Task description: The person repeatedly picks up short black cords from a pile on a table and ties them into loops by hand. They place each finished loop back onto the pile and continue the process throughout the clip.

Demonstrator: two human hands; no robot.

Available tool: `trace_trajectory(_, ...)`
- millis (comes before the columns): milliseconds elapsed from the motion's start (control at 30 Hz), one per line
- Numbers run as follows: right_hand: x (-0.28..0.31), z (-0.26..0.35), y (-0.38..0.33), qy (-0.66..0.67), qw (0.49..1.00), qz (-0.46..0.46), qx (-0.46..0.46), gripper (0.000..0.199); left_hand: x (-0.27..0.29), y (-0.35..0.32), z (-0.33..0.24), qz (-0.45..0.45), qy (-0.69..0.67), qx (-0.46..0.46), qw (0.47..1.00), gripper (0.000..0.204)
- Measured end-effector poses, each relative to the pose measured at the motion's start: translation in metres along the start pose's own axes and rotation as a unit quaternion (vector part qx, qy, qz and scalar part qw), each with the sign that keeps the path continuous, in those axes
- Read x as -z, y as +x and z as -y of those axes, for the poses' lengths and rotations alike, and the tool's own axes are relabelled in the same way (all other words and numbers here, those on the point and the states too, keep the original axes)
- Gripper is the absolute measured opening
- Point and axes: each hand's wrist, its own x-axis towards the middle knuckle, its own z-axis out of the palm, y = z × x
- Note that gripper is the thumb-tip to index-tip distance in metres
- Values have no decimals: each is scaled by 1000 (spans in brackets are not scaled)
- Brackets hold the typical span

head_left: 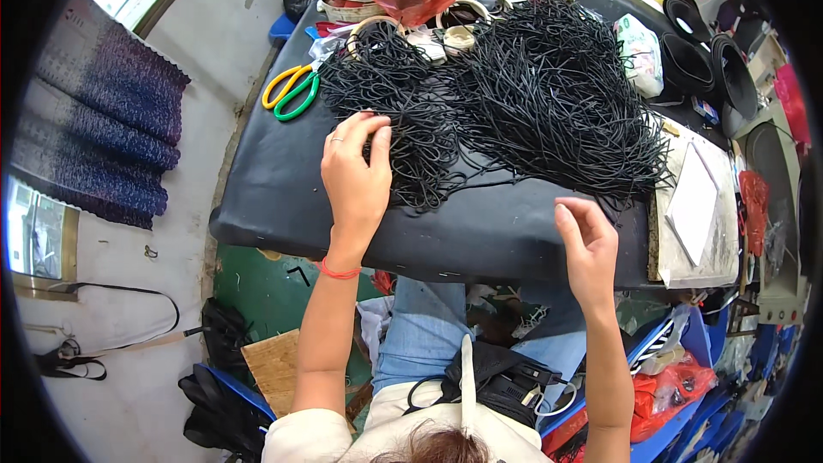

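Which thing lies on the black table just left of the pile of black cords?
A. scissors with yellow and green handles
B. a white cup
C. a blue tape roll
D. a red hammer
A: the scissors with one yellow and one green handle lie on the black table, left of the pile of black cords.

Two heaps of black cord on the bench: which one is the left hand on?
The left hand rests on the smaller, looped heap beside the yellow-green scissors; the larger, straighter heap lies untouched to its right.

Black padded table (283, 206) carries black cords (531, 94) and scissors (291, 90).
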Motion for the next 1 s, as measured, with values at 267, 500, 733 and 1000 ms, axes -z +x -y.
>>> trace_trajectory(267,-4,-3,-18,7,999,39,-9,14,22,-9,-4,42,-79,156,984,19)
trace_trajectory(500,-7,-8,-27,1,999,45,-7,13,16,-5,1,74,-145,228,960,24)
trace_trajectory(733,-13,-9,-28,3,999,53,-6,13,10,-10,12,62,-185,231,953,26)
trace_trajectory(1000,-15,-12,-31,-2,998,56,-6,12,2,21,2,36,3,86,996,27)
